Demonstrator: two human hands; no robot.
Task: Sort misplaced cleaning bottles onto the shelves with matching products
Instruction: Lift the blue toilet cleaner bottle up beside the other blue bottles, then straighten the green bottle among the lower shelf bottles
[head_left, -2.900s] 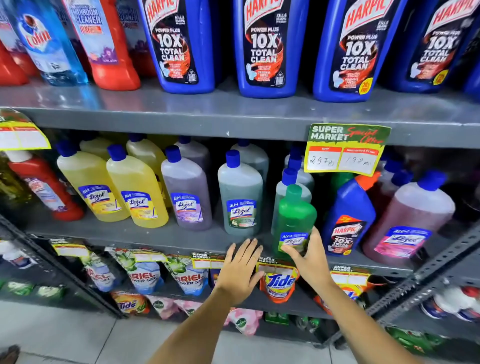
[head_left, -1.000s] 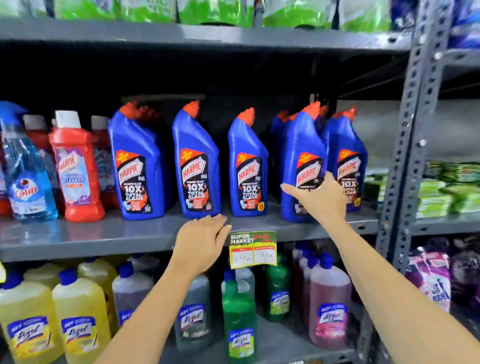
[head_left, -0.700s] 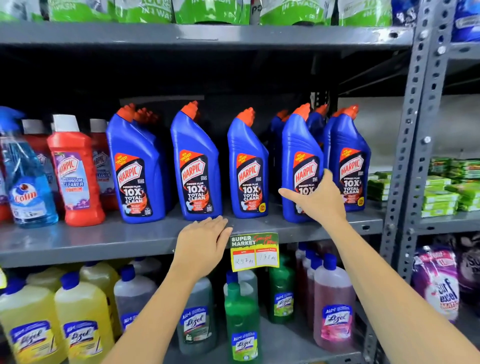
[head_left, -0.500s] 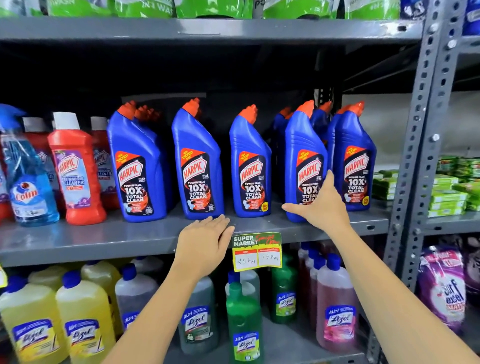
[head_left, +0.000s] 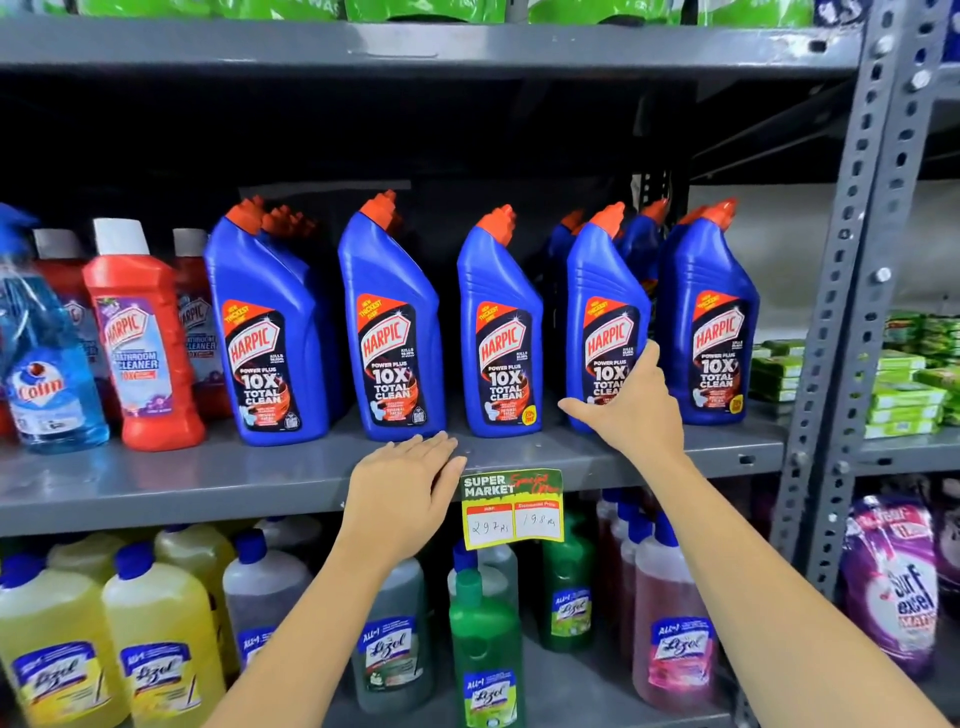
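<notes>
Several blue Harpic toilet-cleaner bottles with orange caps stand in a row on the grey middle shelf (head_left: 208, 483). My right hand (head_left: 631, 413) is wrapped around the lower front of the fourth blue Harpic bottle (head_left: 602, 291), thumb up its right side; the bottle stands upright between its neighbours. My left hand (head_left: 402, 491) lies flat on the shelf's front edge, fingers together, holding nothing. On the shelf below stand Lizol bottles: yellow (head_left: 161, 639), grey, green (head_left: 485, 649) and pink (head_left: 675, 623).
Red Harpic bathroom cleaners (head_left: 140, 338) and a blue Colin spray (head_left: 47, 374) fill the shelf's left end. A price tag (head_left: 511, 509) hangs from the edge beside my left hand. A perforated steel post (head_left: 852, 291) bounds the right; green packs (head_left: 904, 384) and a Surf Excel pouch (head_left: 893, 587) lie beyond.
The view rose from the Lizol shelf to the Harpic shelf. The blue Harpic bottle that stood among the Lizol bottles is gone from there. My right hand slid slightly lower on the bottle.
</notes>
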